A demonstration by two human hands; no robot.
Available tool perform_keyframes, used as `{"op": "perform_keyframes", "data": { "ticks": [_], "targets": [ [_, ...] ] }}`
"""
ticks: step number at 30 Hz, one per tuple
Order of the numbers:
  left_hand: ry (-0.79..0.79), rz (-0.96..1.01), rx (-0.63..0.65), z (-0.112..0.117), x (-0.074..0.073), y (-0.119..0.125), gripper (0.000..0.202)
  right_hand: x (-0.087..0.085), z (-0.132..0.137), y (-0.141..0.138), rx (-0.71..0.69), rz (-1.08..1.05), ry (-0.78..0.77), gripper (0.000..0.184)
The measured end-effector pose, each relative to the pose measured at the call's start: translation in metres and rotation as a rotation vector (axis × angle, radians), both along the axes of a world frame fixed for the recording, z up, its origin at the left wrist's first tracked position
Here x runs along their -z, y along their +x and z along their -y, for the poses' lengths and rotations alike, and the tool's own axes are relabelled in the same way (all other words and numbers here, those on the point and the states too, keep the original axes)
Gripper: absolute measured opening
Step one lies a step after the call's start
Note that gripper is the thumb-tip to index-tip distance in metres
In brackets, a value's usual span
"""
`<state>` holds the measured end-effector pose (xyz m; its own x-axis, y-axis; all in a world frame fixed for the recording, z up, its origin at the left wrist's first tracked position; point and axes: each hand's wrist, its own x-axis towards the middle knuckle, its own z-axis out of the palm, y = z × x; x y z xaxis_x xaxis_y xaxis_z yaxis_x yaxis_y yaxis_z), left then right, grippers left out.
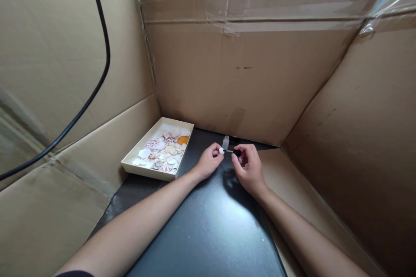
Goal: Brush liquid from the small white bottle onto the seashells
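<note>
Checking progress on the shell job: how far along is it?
Done: no coated shells visibly set aside. In hand: left hand pinches a small white shell; right hand holds a black-capped brush at it, beside the open little bottle. Left: the tray is full of shells.

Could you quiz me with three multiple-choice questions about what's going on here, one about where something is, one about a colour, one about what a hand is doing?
1. Where is the tray of shells?
A. left of the hands
B. right of the hands
C. between the hands

2. What colour is the work surface?
A. white
B. black
C. green

3. What is the left hand doing?
A. lying flat
B. pinching a small white shell
C. gripping the cable

Answers: 1 A, the tray sits by the left cardboard wall; 2 B, the mat is glossy black; 3 B, the fingertips close on the shell, which the brush in the right hand meets.
</note>
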<state>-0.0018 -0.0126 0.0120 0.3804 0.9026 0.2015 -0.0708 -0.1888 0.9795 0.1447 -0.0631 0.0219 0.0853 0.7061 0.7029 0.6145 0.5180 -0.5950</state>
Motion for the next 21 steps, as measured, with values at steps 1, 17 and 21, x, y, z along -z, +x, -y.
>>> {"op": "perform_keyframes", "data": {
  "ticks": [1, 17, 21],
  "targets": [
    [0.022, 0.006, -0.018, -0.0001, -0.0002, 0.0, 0.014, -0.0003, 0.0001, -0.0001, 0.015, -0.001, 0.006, 0.014],
    [-0.171, 0.112, -0.054, 0.0024, -0.0087, -0.0038, 0.026, 0.0014, -0.0005, 0.0022, -0.031, -0.048, -0.042, 0.013],
    [-0.131, 0.089, -0.051, 0.0009, -0.0054, -0.0022, 0.028, 0.0055, -0.0032, 0.0047, -0.023, -0.144, -0.053, 0.014]
  ]
}}
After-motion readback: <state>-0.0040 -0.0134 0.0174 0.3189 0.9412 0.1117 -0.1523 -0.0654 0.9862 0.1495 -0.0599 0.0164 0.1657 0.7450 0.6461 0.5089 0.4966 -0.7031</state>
